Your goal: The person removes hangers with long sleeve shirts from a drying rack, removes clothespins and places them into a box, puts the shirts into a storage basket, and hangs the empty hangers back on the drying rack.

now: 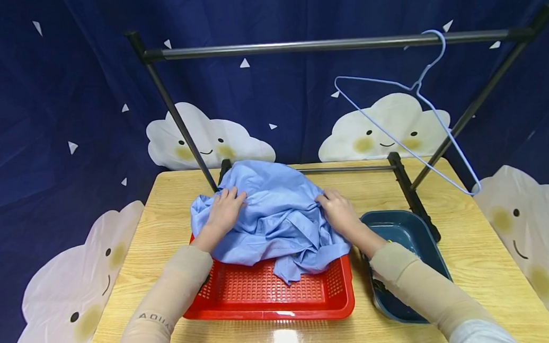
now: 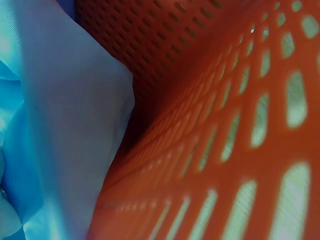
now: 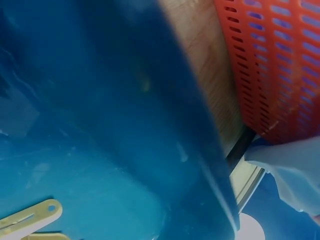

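A crumpled light blue garment [image 1: 277, 208] lies heaped in the red perforated basket [image 1: 270, 316], spilling over its far side. My left hand [image 1: 225, 212] rests on the garment's left part with its fingers fairly straight. At the right edge of the cloth, my right hand [image 1: 338, 212] pinches the fabric with bent fingers. The left wrist view has the cloth [image 2: 75, 115] close up against the basket's slotted wall [image 2: 225, 135]. A hanging fold of garment [image 3: 295, 170] shows beside the basket in the right wrist view.
A dark teal tray [image 1: 419, 230] stands right of the basket, with yellow plastic pieces [image 3: 37, 217] inside. Behind is a black rack with a metal rail [image 1: 294, 47]. A light blue hanger [image 1: 414, 87] hangs at its right. The wooden table [image 1: 162, 211] lies underneath.
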Demonstrator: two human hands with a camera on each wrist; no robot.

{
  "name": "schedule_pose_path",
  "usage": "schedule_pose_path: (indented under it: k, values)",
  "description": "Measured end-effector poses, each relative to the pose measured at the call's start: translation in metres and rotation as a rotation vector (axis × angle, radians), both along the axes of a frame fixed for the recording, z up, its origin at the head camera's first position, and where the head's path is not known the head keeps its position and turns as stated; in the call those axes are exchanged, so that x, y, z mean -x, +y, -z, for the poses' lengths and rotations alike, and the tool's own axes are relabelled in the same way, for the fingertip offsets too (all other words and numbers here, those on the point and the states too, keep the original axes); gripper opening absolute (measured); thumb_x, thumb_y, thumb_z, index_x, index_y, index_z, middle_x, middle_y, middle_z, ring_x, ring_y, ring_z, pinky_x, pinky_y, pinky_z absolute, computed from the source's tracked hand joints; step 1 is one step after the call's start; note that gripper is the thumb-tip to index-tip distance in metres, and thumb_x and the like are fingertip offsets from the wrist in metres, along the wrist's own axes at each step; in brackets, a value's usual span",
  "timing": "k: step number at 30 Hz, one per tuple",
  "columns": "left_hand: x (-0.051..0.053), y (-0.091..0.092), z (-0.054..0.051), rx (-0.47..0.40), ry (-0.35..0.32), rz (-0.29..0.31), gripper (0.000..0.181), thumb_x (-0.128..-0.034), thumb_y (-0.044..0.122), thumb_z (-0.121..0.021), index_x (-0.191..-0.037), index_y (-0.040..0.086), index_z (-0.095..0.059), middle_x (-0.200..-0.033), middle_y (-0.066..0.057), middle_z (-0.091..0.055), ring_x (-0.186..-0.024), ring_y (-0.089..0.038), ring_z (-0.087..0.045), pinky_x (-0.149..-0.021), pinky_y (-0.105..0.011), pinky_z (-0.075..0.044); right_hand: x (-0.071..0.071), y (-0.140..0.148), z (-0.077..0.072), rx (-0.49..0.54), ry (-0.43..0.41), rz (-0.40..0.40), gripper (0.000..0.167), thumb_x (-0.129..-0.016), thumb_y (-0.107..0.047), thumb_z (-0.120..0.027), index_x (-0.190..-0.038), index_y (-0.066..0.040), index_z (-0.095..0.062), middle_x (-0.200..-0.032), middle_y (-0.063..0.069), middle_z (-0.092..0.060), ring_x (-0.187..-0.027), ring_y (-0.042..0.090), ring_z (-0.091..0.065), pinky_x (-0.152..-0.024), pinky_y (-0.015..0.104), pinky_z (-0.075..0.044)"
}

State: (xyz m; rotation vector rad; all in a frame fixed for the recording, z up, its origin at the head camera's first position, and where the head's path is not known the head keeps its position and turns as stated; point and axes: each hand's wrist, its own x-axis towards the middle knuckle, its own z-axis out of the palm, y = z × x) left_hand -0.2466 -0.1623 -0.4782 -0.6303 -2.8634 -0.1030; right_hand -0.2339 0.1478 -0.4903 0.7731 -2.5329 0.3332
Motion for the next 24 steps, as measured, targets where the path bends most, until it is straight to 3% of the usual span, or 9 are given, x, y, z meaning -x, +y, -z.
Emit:
schedule_pose_path:
  k: [6,11,15,24]
  values:
    - [-0.002,0.002,-0.001,0.014,0.055,0.032,0.018,-0.0919,0.006,-0.047,-0.108,0.008,-0.055,-0.104,-0.016,-0.049,-0.096,-0.034,-0.045,-0.075,-0.046,-0.045,-0.001,0.006,0.0,0.059,0.032,-0.05,0.018,-0.077,0.006,-0.061,-0.093,0.0,-0.063,-0.086,0.015,-0.055,-0.081,0.031,-0.056,-0.068,0.043,-0.05]
    - [-0.004,0.002,-0.003,0.001,0.09,0.025,0.029,-0.0839,-0.004,-0.05,-0.109,0.008,-0.057,-0.105,-0.016,-0.052,-0.097,-0.034,-0.048,-0.075,-0.047,-0.045,-0.003,0.005,-0.007,0.109,0.051,-0.091,0.02,-0.077,0.006,-0.063,-0.096,0.0,-0.062,-0.09,0.017,-0.055,-0.085,0.033,-0.057,-0.069,0.046,-0.05]
    - [-0.005,0.001,-0.003,-0.043,0.135,0.006,0.033,-0.0781,-0.004,-0.056,-0.109,0.006,-0.056,-0.102,-0.016,-0.053,-0.095,-0.034,-0.049,-0.076,-0.047,-0.045,-0.005,0.002,-0.015,0.168,0.058,-0.131,0.019,-0.079,0.005,-0.063,-0.096,-0.001,-0.061,-0.093,0.016,-0.055,-0.087,0.032,-0.057,-0.071,0.045,-0.05]
    - [-0.007,0.004,-0.006,-0.186,0.303,-0.018,0.029,-0.0772,-0.003,-0.056,-0.105,0.003,-0.054,-0.094,-0.014,-0.052,-0.085,-0.033,-0.05,-0.068,-0.044,-0.042,-0.015,-0.009,-0.035,0.288,0.156,-0.218,0.021,-0.077,0.007,-0.062,-0.095,-0.001,-0.061,-0.092,0.013,-0.055,-0.084,0.031,-0.057,-0.074,0.044,-0.049]
